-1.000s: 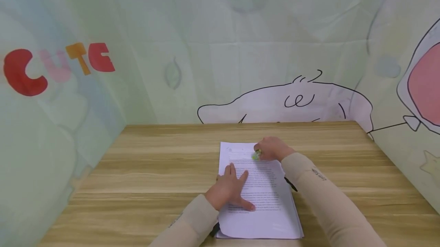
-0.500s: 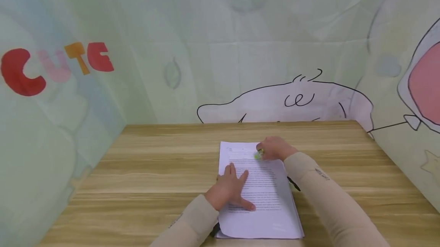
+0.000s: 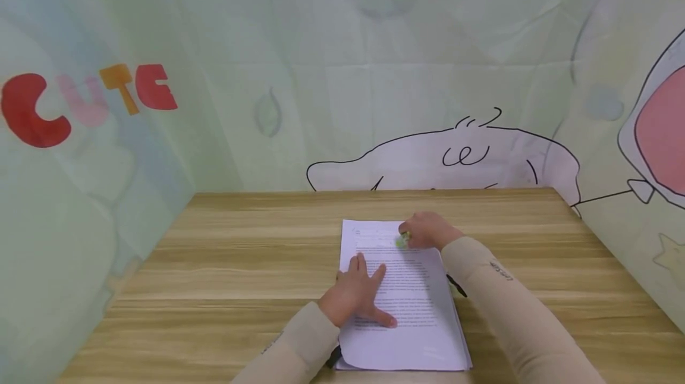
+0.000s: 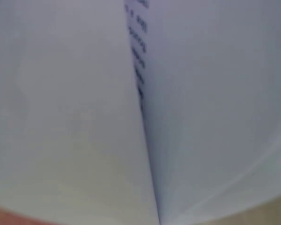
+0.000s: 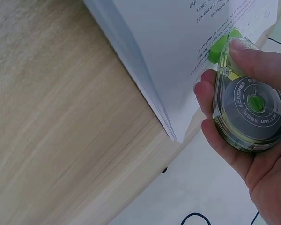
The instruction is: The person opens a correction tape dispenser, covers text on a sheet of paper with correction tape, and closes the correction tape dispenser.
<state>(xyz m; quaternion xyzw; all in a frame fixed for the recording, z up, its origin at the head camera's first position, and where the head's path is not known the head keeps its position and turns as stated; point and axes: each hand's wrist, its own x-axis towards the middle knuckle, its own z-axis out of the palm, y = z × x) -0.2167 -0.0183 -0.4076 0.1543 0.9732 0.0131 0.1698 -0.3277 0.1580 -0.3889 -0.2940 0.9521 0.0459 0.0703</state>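
A printed sheet (image 3: 407, 348) tops a stack of paper on the table. My left hand (image 3: 360, 295) rests on its left half, fingers spread. Up near the sheet's top right, my right hand (image 3: 430, 230) grips a correction tape (image 3: 403, 241), its tip by the upper lines of text. In the right wrist view the thumb and curled fingers hold the clear case of this correction tape (image 5: 246, 112), which has a green hub and green tip parts. Whether the tip touches the paper is hard to tell. Blurred sheets (image 4: 70, 108) fill the left wrist view, hiding the left hand's fingers.
The wooden table (image 3: 251, 253) extends around the stack on both sides. Behind it hangs a pale printed backdrop (image 3: 241, 104). Beyond the table edge, the right wrist view shows a dark cable (image 5: 195, 214) over a white surface.
The right hand has slid slightly to the right with the correction tape, then stayed still over the last half second. The left hand has kept its place on the sheet.
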